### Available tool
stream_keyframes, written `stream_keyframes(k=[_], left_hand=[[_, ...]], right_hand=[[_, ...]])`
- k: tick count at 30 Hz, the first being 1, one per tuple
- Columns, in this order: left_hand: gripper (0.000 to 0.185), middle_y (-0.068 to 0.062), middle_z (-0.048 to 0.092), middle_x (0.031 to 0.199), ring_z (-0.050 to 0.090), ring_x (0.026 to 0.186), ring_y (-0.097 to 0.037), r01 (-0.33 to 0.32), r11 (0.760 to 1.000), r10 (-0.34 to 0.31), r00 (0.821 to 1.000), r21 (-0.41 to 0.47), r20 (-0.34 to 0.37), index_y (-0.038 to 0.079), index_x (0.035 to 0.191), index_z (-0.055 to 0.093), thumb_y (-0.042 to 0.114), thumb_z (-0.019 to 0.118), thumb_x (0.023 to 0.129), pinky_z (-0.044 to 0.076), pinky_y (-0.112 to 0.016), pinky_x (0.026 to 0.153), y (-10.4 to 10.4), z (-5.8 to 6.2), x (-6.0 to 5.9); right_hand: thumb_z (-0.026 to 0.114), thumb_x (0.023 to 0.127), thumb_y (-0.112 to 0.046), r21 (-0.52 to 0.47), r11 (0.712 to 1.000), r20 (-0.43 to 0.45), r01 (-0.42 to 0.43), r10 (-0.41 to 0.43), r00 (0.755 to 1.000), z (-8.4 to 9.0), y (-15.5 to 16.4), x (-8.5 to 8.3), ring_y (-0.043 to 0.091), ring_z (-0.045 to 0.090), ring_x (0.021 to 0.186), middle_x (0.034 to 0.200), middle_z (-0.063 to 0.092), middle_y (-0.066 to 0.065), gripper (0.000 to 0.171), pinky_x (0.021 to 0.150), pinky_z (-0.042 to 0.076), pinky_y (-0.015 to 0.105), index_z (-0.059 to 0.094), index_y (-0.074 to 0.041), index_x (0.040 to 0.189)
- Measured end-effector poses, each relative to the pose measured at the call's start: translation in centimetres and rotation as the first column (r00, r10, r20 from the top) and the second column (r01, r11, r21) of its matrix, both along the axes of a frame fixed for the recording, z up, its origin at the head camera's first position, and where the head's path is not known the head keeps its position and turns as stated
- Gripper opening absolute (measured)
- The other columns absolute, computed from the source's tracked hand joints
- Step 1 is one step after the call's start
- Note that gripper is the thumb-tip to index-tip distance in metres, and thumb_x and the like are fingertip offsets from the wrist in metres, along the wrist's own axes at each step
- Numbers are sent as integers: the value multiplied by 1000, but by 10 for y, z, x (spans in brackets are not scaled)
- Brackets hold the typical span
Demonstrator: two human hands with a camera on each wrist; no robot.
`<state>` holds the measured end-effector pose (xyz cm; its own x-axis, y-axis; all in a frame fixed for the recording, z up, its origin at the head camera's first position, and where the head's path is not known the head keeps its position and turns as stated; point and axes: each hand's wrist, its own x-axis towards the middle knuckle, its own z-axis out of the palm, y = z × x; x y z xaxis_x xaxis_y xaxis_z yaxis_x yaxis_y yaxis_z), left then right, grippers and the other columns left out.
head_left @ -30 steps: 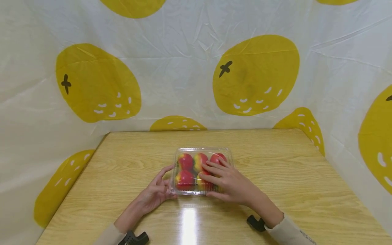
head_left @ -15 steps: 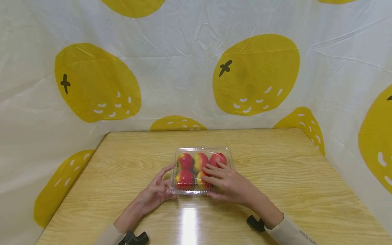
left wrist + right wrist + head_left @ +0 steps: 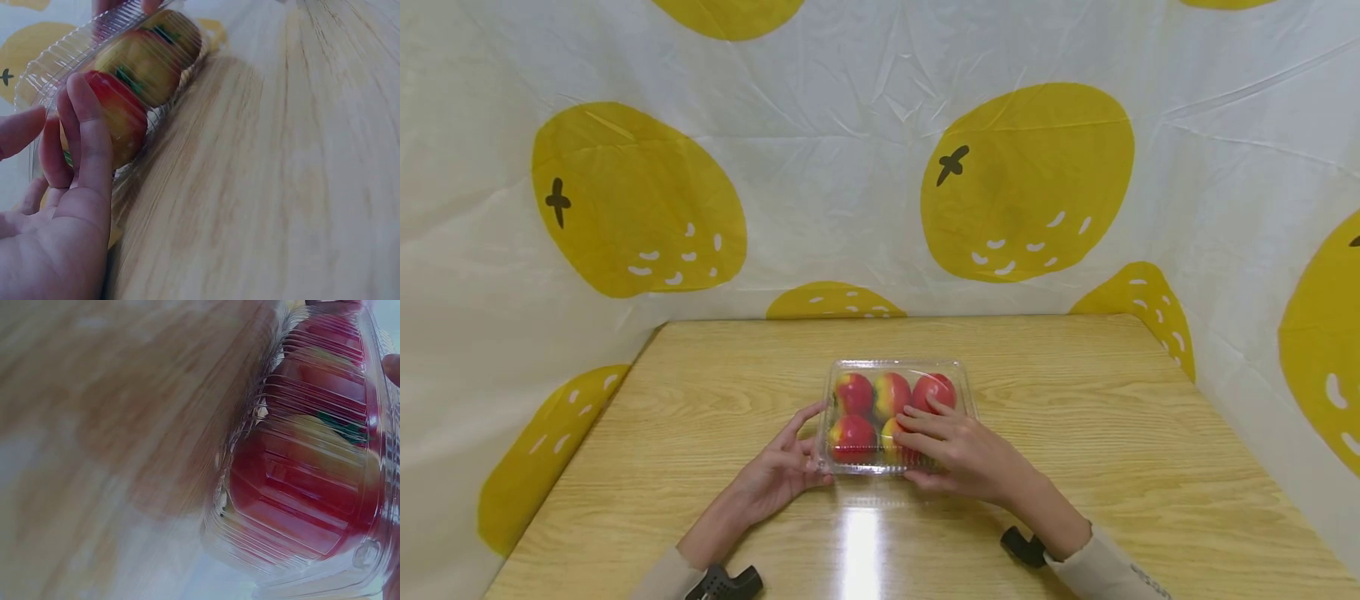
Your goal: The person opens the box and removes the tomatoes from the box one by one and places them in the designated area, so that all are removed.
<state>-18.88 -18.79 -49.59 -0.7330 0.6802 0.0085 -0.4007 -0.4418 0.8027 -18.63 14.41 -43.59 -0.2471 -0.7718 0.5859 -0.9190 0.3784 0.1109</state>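
Note:
A clear plastic clamshell box sits on the table, its lid down over several red-and-yellow apples. Green leaf-like bits show on the apples in the left wrist view. At the box's left side, my left hand holds the near corner; the left wrist view has the thumb on one side of the rim and curled fingers on the other. Spread over the lid's right half lie the fingers of my right hand, its thumb by the near edge. This hand covers part of the apples on that side.
The wooden table runs back to a white curtain printed with large yellow fruit, which also hangs along both sides. Black wrist devices sit at both sleeves. A bright light reflection falls on the tabletop before the box.
The fingers of my right hand have drawn back slightly toward the near side of the lid, and its thumb has tucked in closer to the edge. The left hand and the box stay put.

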Motion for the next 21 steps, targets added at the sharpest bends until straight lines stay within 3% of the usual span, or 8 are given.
stream_keyframes(k=[5,12,21], left_hand=[[94,-6,66,120,66,97,-18,-1,1000,1,1000,-5,-3,28,165,8,-14,46,90,54,-36,95,0,1,0],[96,-1,70,105,69,94,-17,-29,998,28,999,-52,-19,28,165,9,-14,48,89,56,-35,92,0,1,1],[93,0,71,98,71,88,-14,-54,997,47,994,-63,-103,23,165,10,-12,49,88,60,-32,84,0,0,0]], right_hand=[[92,75,-28,-8,1000,23,-7,7,1000,2,0,1,27,72,118,124,75,12,53,97,56,56,76,-5,120],[92,75,-27,-23,1000,31,-20,20,999,2,0,0,28,72,117,123,76,12,51,96,56,56,76,-5,118],[93,74,-27,-40,999,49,-26,28,998,2,-1,-1,27,72,117,122,76,11,53,96,56,56,76,-4,119]])
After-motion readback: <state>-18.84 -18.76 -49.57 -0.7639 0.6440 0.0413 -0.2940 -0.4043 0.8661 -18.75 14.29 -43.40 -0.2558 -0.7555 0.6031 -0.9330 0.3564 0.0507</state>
